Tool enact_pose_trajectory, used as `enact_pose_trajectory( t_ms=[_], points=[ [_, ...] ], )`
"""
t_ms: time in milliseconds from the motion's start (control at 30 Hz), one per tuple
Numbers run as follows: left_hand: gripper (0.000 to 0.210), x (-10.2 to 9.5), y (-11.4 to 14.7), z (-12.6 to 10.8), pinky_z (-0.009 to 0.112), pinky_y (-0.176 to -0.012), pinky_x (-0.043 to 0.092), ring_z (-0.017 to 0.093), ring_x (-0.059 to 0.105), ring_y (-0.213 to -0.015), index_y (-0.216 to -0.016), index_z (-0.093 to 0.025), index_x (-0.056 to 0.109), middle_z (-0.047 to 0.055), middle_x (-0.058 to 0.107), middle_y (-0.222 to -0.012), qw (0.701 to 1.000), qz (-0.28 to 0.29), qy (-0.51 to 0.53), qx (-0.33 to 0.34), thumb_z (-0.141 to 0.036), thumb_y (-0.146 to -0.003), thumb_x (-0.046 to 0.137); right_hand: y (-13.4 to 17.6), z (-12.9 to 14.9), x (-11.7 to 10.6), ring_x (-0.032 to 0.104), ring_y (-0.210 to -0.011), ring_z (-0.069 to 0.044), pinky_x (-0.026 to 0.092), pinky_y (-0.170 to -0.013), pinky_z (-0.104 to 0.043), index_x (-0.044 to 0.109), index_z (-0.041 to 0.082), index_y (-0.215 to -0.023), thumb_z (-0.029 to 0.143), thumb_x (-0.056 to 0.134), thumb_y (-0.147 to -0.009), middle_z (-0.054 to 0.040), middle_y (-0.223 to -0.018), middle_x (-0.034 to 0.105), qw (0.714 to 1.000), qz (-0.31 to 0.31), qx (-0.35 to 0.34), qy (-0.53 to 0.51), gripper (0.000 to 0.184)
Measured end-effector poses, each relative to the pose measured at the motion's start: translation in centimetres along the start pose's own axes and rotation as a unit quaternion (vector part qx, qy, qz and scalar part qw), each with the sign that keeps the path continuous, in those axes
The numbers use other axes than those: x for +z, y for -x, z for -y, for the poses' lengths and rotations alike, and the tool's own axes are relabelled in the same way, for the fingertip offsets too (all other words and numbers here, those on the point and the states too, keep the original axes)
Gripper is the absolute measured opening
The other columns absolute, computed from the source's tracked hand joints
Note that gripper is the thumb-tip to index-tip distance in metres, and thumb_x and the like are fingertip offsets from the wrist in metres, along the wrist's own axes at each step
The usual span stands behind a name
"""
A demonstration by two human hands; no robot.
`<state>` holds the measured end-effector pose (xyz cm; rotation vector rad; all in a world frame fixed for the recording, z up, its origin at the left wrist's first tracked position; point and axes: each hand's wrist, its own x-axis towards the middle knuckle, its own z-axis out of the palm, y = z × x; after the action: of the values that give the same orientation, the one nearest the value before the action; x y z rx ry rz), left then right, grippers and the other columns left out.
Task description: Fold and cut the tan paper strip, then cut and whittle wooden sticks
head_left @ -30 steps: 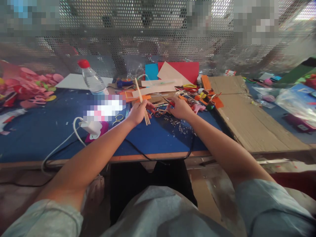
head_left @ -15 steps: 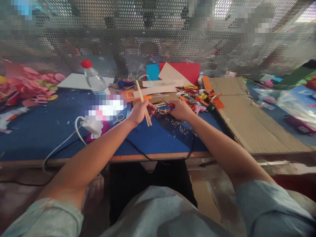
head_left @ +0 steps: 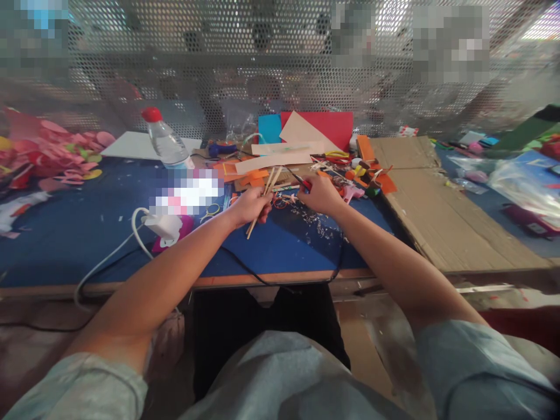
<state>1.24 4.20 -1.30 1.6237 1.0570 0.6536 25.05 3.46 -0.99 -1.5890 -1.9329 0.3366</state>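
My left hand is closed around several thin wooden sticks. Their upper ends fan out above the fist and lean right, while the lower ends poke out below it. To the right, my right hand grips a red-handled tool with a thin dark tip pointing up and left toward the sticks, apart from them. Its exact kind is hidden by the fingers. White scraps lie scattered on the blue tabletop below the right hand.
A red-capped water bottle leans at the back left, near a white charger with its cable. Cardboard covers the right side. Coloured paper and orange scraps lie at the back. A black cable crosses the front edge.
The sticks in my left hand have swung from leaning left to leaning right, and their upper ends have spread. My right hand has barely moved; the tool's dark tip shows more.
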Motion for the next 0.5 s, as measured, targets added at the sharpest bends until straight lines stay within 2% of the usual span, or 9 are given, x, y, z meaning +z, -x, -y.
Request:
enact_pose_trajectory(
  t_ms=[100,200,333,433,500],
  points=[
    [0.031,-0.07,-0.01,0.22,0.027,-0.049,0.043,0.013,0.054,-0.043,-0.085,-0.019,0.063,-0.003,0.057,-0.057,0.996,0.019,-0.087,0.027,-0.036,-0.109,0.055,-0.04,0.17,-0.07,0.067,-0.075,-0.022,0.049,-0.075,-0.034,0.086,0.017,-0.101,0.017,0.067,-0.079,-0.0067,-0.083,0.079,1.0,-0.017,0.006,-0.007,0.029],
    [0.034,-0.29,0.23,0.03,0.028,-0.055,0.035,0.013,0.05,-0.049,-0.075,-0.019,0.066,-0.002,0.058,-0.058,0.981,0.018,-0.176,0.082,-0.037,-0.103,0.062,-0.01,0.31,-0.12,0.069,-0.078,-0.024,0.051,-0.075,-0.035,0.084,0.017,-0.091,0.019,0.067,-0.082,-0.0085,-0.083,0.08,0.999,-0.029,0.007,-0.012,0.02],
    [0.038,-0.58,0.58,-0.28,0.03,-0.064,0.028,0.014,0.045,-0.058,-0.063,-0.02,0.062,-0.003,0.051,-0.057,0.95,0.042,-0.271,0.147,-0.039,-0.095,0.07,0.07,0.27,-0.13,0.071,-0.084,-0.024,0.054,-0.082,-0.035,0.086,0.018,-0.095,0.016,0.064,-0.081,-0.0078,-0.088,0.081,0.998,-0.043,-0.017,-0.029,0.026],
    [0.036,-0.64,0.66,-0.2,0.031,-0.068,0.03,0.015,0.05,-0.06,-0.066,-0.021,0.064,-0.002,0.057,-0.06,0.931,0.084,-0.315,0.164,-0.043,-0.094,0.072,0.16,0.12,-0.02,0.072,-0.087,-0.024,0.054,-0.087,-0.035,0.087,0.019,-0.095,0.015,0.063,-0.08,-0.0072,-0.092,0.082,0.996,-0.05,-0.059,-0.054,0.029],
    [0.03,-0.66,0.66,-0.13,0.03,-0.068,0.031,0.016,0.053,-0.062,-0.075,-0.021,0.07,-0.001,0.062,-0.065,0.922,0.103,-0.334,0.168,-0.045,-0.092,0.073,0.22,0.06,0.05,0.071,-0.085,-0.024,0.054,-0.086,-0.035,0.087,0.019,-0.096,0.016,0.063,-0.079,-0.0068,-0.091,0.082,0.994,-0.053,-0.069,-0.064,0.03]
  ],
)
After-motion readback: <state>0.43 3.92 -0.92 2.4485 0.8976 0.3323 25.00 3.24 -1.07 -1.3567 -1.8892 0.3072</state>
